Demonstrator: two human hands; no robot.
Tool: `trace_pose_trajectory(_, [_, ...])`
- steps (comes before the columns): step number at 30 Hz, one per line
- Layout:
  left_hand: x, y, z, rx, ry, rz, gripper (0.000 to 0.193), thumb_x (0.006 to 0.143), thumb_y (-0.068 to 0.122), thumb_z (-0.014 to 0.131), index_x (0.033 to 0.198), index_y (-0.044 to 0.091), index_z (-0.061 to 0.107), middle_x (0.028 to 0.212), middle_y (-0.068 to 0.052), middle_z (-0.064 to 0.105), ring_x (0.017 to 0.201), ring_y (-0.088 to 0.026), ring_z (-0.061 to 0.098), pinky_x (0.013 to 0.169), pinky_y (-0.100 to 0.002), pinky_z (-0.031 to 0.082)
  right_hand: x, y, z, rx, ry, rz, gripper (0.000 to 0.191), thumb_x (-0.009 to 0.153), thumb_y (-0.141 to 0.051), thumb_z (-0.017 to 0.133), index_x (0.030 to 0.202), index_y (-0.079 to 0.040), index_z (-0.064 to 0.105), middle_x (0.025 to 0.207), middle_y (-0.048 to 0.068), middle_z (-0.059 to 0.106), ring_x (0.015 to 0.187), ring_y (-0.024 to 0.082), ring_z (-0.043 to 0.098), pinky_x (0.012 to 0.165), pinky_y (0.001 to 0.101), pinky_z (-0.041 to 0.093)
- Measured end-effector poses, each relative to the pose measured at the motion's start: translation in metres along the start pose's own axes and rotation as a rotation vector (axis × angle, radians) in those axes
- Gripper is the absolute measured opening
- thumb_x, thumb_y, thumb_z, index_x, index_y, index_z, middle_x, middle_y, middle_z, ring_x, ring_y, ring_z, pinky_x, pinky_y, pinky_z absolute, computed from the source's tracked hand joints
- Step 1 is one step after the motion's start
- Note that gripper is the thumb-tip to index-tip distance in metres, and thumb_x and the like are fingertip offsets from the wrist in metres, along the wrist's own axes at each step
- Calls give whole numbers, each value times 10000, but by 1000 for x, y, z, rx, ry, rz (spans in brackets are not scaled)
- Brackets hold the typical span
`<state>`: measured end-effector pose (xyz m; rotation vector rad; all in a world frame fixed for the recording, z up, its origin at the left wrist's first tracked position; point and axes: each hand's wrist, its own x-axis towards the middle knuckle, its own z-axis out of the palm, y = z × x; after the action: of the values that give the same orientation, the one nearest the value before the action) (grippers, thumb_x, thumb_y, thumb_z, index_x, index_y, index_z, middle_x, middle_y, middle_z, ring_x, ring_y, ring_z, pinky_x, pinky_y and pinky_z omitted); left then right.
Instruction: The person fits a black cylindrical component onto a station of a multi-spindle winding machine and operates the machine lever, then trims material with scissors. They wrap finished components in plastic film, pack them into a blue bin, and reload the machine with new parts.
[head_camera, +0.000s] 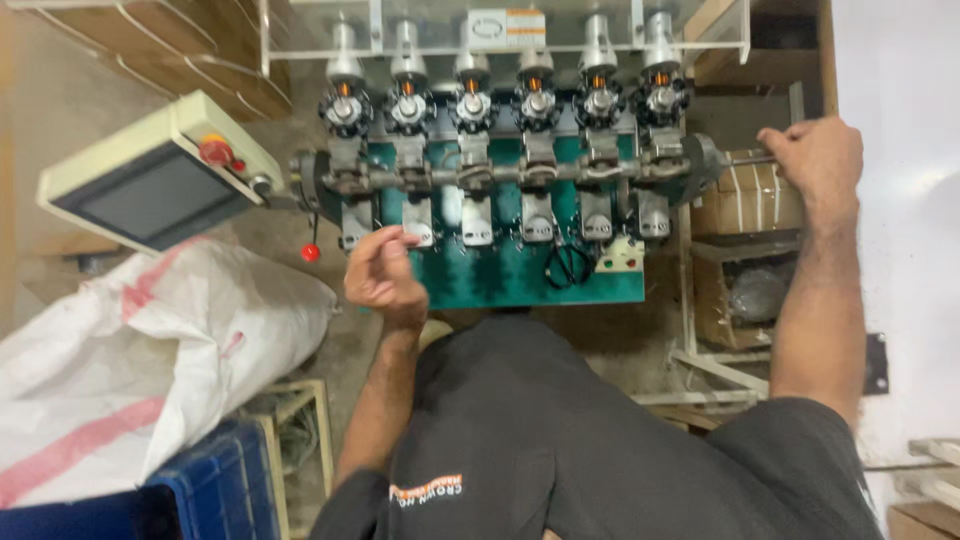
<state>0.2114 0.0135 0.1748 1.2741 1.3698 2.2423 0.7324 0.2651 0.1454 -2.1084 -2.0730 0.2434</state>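
The right hand (815, 160) gripped the handle (752, 160) at the right end of a green six-spindle winding machine (500, 270), as if to turn its shaft. The left hand (382, 270), fingers loosely curled and empty, hovered near the leftmost winding station (355, 215).

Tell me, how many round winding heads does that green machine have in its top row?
6, in one row across the machine's top: heads at and. None seems hidden.
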Motion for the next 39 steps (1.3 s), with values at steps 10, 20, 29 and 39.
trace_pose_trajectory(10, [48, 245, 183, -849, -1230, 411, 417, 1111, 343, 497, 1121, -22, 699, 1026, -115, 764, 925, -284, 782, 887, -403, 648, -2, -15, -9, 84, 154, 123, 340, 875, -393, 712, 774, -75, 775, 717, 198, 694, 682, 417, 673, 695, 510, 557])
trace_pose_trajectory(20, [19, 246, 167, -800, -1230, 389, 437, 1110, 361, 483, 1117, -26, 686, 1012, -124, 762, 915, -288, 783, 875, -408, 652, -11, -19, -14, 128, 219, 52, 331, 889, -344, 757, 734, -51, 766, 634, 179, 658, 627, 386, 656, 638, 481, 545])
trace_pose_trajectory(29, [18, 240, 164, -754, -1126, 414, 454, 1108, 376, 471, 1113, -30, 675, 1000, -132, 761, 906, -292, 783, 864, -411, 656, -10, -28, -13, 168, 161, 111, 310, 929, -312, 731, 763, -56, 789, 619, 106, 681, 573, 255, 676, 657, 384, 560])
trace_pose_trajectory(39, [24, 254, 174, -770, -1132, 459, 474, 1107, 393, 457, 1109, -34, 662, 986, -141, 759, 896, -296, 784, 852, -416, 661, -8, -28, -12, 145, 163, 106, 315, 931, -342, 751, 821, -50, 795, 661, 122, 695, 616, 287, 686, 672, 408, 554])
